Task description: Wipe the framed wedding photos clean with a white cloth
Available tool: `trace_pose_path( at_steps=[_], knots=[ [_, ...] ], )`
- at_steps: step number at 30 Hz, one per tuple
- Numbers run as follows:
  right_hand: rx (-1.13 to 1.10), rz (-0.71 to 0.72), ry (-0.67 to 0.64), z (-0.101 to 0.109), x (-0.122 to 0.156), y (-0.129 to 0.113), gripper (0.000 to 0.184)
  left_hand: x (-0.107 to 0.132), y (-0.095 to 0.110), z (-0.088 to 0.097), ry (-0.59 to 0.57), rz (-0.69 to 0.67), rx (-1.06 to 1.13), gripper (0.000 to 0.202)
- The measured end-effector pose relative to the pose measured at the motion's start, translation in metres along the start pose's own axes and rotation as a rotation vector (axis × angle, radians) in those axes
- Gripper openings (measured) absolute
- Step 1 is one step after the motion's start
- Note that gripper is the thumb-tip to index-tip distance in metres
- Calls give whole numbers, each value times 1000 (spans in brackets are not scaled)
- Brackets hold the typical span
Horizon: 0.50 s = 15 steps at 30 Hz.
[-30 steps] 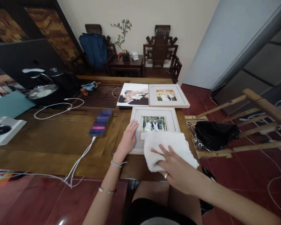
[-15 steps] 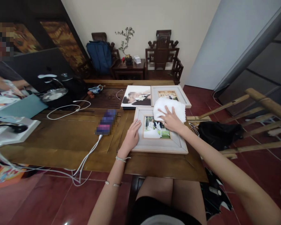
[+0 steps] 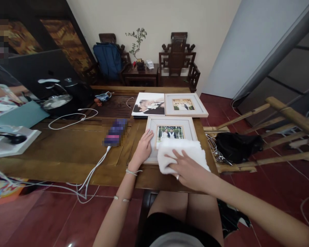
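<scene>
A light wooden picture frame (image 3: 170,120) with a pale mat lies on the table near its right end. Inside it is a photo (image 3: 170,132) of two people outdoors. My left hand (image 3: 143,146) rests with stretched fingers on the frame's left border. My right hand (image 3: 187,168) holds a folded white fluffy cloth (image 3: 164,151) pressed over the frame's lower right part, hiding that corner and the bottom of the photo. Behind lie a second framed photo (image 3: 186,113) and a white-edged photo panel (image 3: 150,103), side by side.
On the wooden table (image 3: 74,147) are a charging phone (image 3: 115,132), a white cable, a kettle (image 3: 73,91), a glass-lidded pot (image 3: 58,102), a teal box (image 3: 20,118) and a power strip. A person sits behind a laptop (image 3: 38,72). A bamboo rack (image 3: 285,113) stands right.
My right hand has slid the cloth down and toward me, from the frame's upper right to its lower right. The second framed photo is now uncovered. My left hand stays on the border.
</scene>
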State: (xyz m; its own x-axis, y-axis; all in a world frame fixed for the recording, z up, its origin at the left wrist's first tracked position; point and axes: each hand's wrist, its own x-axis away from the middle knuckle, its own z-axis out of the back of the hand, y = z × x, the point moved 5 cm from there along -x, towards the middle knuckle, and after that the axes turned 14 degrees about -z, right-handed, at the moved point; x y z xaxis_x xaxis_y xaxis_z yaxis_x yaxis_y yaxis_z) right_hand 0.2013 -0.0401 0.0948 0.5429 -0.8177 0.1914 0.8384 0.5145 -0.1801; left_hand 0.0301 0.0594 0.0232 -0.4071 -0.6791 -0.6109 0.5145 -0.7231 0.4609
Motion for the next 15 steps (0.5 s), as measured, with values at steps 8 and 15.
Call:
trace_pose_path(
  at_steps=[8, 15],
  knots=[
    [229, -155, 282, 12, -97, 107, 45, 0, -4, 0, -14, -11, 45, 48],
    [240, -159, 235, 8, -101, 93, 40, 1, -3, 0, -30, 5, 15, 48]
  ],
)
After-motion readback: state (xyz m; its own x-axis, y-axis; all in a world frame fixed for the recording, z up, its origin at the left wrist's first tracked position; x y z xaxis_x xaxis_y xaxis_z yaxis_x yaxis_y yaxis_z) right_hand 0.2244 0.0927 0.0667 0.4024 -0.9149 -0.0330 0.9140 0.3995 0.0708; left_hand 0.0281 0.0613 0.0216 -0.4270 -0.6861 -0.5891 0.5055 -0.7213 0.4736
